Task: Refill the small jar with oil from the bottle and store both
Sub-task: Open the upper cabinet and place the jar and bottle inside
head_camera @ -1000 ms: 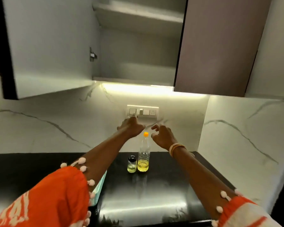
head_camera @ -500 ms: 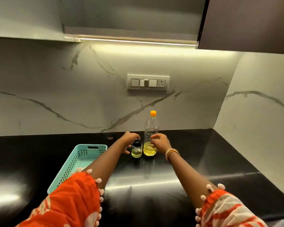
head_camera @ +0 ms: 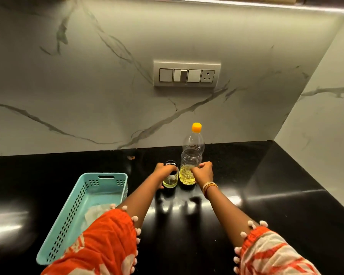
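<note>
A clear plastic bottle (head_camera: 193, 153) with an orange cap stands upright on the black counter (head_camera: 266, 195), with yellow oil in its lower part. To its left stands a small glass jar (head_camera: 170, 182) with a dark lid and a little oil at the bottom. My left hand (head_camera: 164, 171) is wrapped around the jar's upper part and lid. My right hand (head_camera: 204, 172) grips the bottle's lower body from the right. Both containers rest on the counter near the back wall.
A turquoise perforated plastic basket (head_camera: 74, 211) lies on the counter to the left, with a pale cloth inside. A switch panel (head_camera: 187, 74) is on the marble back wall. A side wall closes the counter on the right.
Both hands came down from near the switch panel onto the jar and bottle. The view tilted down, so the open cabinet is out of sight.
</note>
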